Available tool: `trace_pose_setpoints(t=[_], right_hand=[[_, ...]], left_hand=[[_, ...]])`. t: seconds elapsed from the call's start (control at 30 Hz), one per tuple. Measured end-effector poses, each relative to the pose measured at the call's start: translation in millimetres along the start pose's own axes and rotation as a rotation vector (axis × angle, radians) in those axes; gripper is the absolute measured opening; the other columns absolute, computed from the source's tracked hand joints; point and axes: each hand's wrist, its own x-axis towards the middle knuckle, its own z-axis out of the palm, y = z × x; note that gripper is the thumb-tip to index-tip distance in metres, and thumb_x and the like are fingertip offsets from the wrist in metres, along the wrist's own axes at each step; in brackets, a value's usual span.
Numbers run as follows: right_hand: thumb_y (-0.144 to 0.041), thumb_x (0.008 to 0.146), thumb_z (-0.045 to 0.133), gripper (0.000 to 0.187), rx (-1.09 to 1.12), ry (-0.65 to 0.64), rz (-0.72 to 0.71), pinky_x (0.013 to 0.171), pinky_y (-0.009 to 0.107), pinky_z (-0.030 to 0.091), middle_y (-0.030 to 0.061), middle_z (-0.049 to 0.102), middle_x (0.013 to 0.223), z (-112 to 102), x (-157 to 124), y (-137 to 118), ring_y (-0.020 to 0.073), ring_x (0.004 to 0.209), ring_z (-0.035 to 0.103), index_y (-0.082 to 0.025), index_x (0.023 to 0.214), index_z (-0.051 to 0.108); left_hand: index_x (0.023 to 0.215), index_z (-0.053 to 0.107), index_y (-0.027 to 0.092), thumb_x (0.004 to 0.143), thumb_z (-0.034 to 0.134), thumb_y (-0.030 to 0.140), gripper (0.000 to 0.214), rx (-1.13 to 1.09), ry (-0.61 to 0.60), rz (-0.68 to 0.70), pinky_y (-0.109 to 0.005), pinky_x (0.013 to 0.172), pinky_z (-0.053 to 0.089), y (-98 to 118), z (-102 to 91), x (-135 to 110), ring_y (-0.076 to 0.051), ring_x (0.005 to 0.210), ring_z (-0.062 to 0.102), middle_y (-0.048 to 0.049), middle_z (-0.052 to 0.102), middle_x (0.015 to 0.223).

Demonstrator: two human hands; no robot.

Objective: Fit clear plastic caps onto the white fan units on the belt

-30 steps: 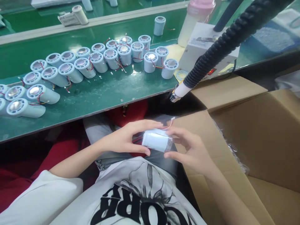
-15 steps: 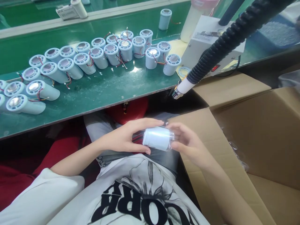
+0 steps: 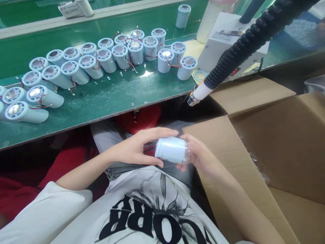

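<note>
A pale blue cylinder (image 3: 171, 150) lies on its side above my lap, wrapped in clear, shiny plastic film. My left hand (image 3: 138, 147) holds its left end, thumb along the near side and fingers along the far side. At the right end, my right hand (image 3: 199, 156) is closed around the film-covered edge, with some fingertips showing below it. The end faces of this cylinder are turned away from view. Several similar pale blue cylinders (image 3: 104, 61) with round silvery tops and thin red and dark wires stand or lean on the green bench (image 3: 109, 98).
A black corrugated hose (image 3: 236, 51) with a metal-tipped nozzle (image 3: 193, 99) hangs at the right, before a white box-shaped machine (image 3: 223, 34). An open cardboard box (image 3: 215, 149) stands at my right. One cylinder (image 3: 183, 17) stands apart farther back. A red stool (image 3: 142, 118) shows under the bench.
My right hand has turned around the cylinder's right end: its thumb was on the near side, and now fingertips show below. My left hand stays nearly still.
</note>
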Motion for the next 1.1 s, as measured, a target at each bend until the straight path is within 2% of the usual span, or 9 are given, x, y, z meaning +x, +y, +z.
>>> trace_pose_setpoints(t=[0.2, 0.3, 0.53, 0.73, 0.87, 0.97, 1.1], right_hand=[[-0.063, 0.076, 0.058, 0.048, 0.065, 0.012, -0.006, 0.038, 0.016, 0.048, -0.0020, 0.065, 0.060, 0, 7, 6, 0.0126, 0.047, 0.063, -0.021, 0.093, 0.043], [-0.065, 0.077, 0.056, 0.049, 0.100, 0.033, -0.011, 0.036, 0.016, 0.046, -0.0027, 0.064, 0.059, -1, 8, 10, 0.0126, 0.045, 0.062, -0.022, 0.097, 0.042], [-0.074, 0.072, 0.052, 0.058, 0.049, 0.047, 0.030, 0.032, 0.018, 0.044, -0.0005, 0.063, 0.057, -1, 5, 8, 0.0149, 0.041, 0.060, -0.021, 0.095, 0.041], [-0.069, 0.074, 0.054, 0.053, 0.087, 0.093, -0.044, 0.032, 0.018, 0.044, -0.0007, 0.064, 0.060, -4, 10, 12, 0.0139, 0.041, 0.060, -0.021, 0.094, 0.043], [-0.065, 0.069, 0.059, 0.053, 0.131, 0.163, -0.079, 0.031, 0.017, 0.043, -0.0013, 0.064, 0.059, -12, 16, 16, 0.0132, 0.039, 0.059, -0.021, 0.095, 0.044], [-0.063, 0.069, 0.056, 0.049, 0.177, 0.258, -0.127, 0.029, 0.016, 0.039, -0.0009, 0.064, 0.056, -23, 23, 17, 0.0118, 0.037, 0.055, -0.021, 0.092, 0.046], [-0.056, 0.078, 0.045, 0.037, 0.260, 0.340, -0.168, 0.038, 0.011, 0.041, -0.0002, 0.064, 0.059, -39, 40, 12, 0.0072, 0.045, 0.057, -0.021, 0.087, 0.052]], left_hand=[[0.139, 0.042, 0.030, 0.069, 0.076, 0.018, 0.079, -0.303, 0.043, -0.171, -0.036, 0.104, 0.042, -5, 3.5, 4, -0.027, 0.128, 0.048, -0.0087, 0.049, 0.141], [0.138, 0.042, 0.031, 0.070, 0.076, 0.015, 0.078, -0.373, 0.062, -0.207, -0.035, 0.103, 0.043, -7, 4.8, 7, -0.026, 0.127, 0.050, -0.0083, 0.049, 0.140], [0.136, 0.045, 0.030, 0.069, 0.076, 0.014, 0.076, -0.408, 0.047, -0.222, -0.034, 0.100, 0.046, -6, 4.8, 8, -0.026, 0.122, 0.054, -0.0086, 0.052, 0.138], [0.135, 0.047, 0.028, 0.069, 0.076, 0.015, 0.073, -0.394, 0.079, -0.228, -0.033, 0.101, 0.045, -10, 4.4, 13, -0.025, 0.122, 0.054, -0.0090, 0.052, 0.137], [0.131, 0.050, 0.025, 0.070, 0.075, 0.016, 0.066, -0.349, 0.088, -0.210, -0.031, 0.096, 0.048, -14, 3.4, 23, -0.023, 0.116, 0.057, -0.0103, 0.054, 0.134], [0.123, 0.054, 0.023, 0.069, 0.076, 0.017, 0.059, -0.286, 0.175, -0.196, -0.028, 0.090, 0.051, -14, -2.7, 24, -0.021, 0.108, 0.059, -0.0099, 0.057, 0.127], [0.118, 0.053, 0.026, 0.073, 0.073, 0.017, 0.050, -0.320, 0.337, -0.197, -0.025, 0.087, 0.051, -9, -18.7, 9, -0.017, 0.103, 0.059, -0.0056, 0.057, 0.124]])
